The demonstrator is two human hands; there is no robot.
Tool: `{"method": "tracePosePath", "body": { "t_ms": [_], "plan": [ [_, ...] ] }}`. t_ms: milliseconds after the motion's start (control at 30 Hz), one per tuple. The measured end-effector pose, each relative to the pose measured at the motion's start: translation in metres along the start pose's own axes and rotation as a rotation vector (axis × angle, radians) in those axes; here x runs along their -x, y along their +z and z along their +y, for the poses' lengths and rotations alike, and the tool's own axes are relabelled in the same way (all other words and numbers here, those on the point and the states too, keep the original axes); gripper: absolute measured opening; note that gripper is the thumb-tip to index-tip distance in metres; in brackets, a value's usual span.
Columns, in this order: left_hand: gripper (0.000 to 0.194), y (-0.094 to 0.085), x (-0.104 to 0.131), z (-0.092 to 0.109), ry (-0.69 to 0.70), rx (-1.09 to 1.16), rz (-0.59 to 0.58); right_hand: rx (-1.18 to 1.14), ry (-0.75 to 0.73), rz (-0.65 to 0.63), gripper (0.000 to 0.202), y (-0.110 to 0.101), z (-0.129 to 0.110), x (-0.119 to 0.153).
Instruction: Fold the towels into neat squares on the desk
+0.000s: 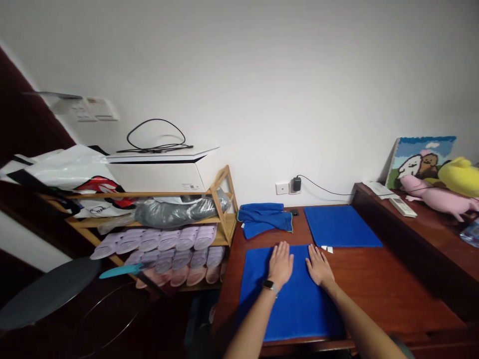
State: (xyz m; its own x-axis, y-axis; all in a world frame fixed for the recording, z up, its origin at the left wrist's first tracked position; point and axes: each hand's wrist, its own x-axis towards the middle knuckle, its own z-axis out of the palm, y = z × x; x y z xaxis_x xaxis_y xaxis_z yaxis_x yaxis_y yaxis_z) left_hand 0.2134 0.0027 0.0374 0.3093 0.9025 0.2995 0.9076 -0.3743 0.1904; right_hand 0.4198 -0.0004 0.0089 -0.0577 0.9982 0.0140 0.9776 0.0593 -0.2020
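Standing here, I can see both hands resting palm-down on a blue cloth (292,309) that's spread at the near side of a reddish-brown wooden table (389,289). The left hand (280,264) is relaxed and not gripping anything, fingers pointing toward the wall, with a smartwatch (268,284) on that wrist. The right hand (320,267) is also flat and loose near the cloth's far right corner, nothing grasped. Past them there's a second blue cloth (342,226) laid out flat on the right, white tags at its near edge, and over on the left a crumpled blue cloth (265,218) with a greenish edge. A black plug (297,184) sits in the wall socket just above the table, its cord running off to the right. Further right, a raised ledge holds a white remote (403,207), a pink plush (437,196) and a yellow one, plus a fuzzy picture with cartoon animals. Left of the table is a wooden rack (225,199) with a white box (160,174) on top and rows of lilac and pink slippers (168,239) below.
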Motion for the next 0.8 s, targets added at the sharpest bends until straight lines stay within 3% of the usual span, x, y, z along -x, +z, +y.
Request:
{"method": "tracePosePath", "body": {
  "t_ms": [67,133,233,300,367,533,600,700,800],
  "plan": [
    [0.062,0.017,-0.012,0.041,0.034,0.077,-0.053,0.010,-0.018,0.009,0.068,0.005,0.004,0.000],
    [0.063,0.033,-0.020,0.069,0.043,0.141,-0.102,0.034,-0.046,0.017,0.067,0.011,0.008,0.000],
    [0.064,0.045,-0.021,0.078,0.035,0.198,-0.146,0.061,-0.071,0.030,0.068,0.015,0.012,0.000],
    [0.067,0.044,-0.016,0.063,0.042,0.195,-0.161,0.054,-0.051,0.018,0.068,0.014,0.011,-0.001],
    [0.068,0.034,-0.007,0.034,0.029,0.155,-0.164,0.040,-0.026,0.001,0.069,0.011,0.007,-0.001],
    [0.066,-0.006,0.019,-0.070,-0.173,-0.030,-0.153,0.022,0.007,-0.004,0.071,0.004,0.002,-0.001],
    [0.066,-0.017,0.028,-0.102,-0.239,-0.085,-0.136,0.019,0.007,-0.003,0.071,0.005,0.002,-0.001],
    [0.066,-0.021,0.035,-0.125,-0.268,-0.118,-0.112,0.009,0.004,0.002,0.070,0.006,0.003,-0.001],
    [0.067,-0.017,0.035,-0.124,-0.275,-0.124,-0.107,0.007,0.014,-0.009,0.071,0.006,0.003,-0.002]
  ]
}}
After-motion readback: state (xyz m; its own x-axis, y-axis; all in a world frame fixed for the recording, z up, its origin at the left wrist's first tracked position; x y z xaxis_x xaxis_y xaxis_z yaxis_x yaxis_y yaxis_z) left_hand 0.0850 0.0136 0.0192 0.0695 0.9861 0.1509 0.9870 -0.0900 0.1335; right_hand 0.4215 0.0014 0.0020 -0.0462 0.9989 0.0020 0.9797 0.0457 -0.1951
